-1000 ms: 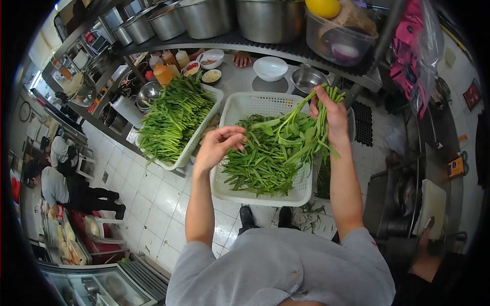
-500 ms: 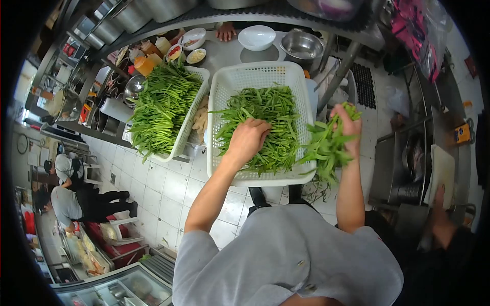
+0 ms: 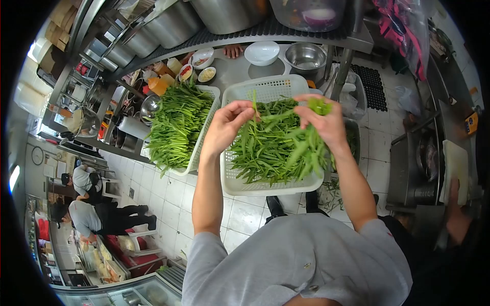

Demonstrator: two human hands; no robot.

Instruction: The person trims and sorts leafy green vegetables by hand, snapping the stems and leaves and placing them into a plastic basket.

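A white perforated basket in front of me holds a loose heap of leafy water spinach. Above the heap's left side, my left hand is closed, pinching a single water spinach stem between thumb and fingertips. On the other side, my right hand is wrapped round a bunch of water spinach, its leaves hanging over the basket's right part and blurred by motion. To the left, a second white basket is packed with long water spinach stems laid side by side.
On the metal counter stand a white bowl, a steel bowl and small dishes, with another person's hand behind. A shelf of pots overhangs it. Leaf scraps lie on the floor. Two people work at lower left.
My left hand has risen from the heap with a stem pinched in it. My right hand has brought its bunch leftward, from beside the basket to above it. The view has shifted slightly.
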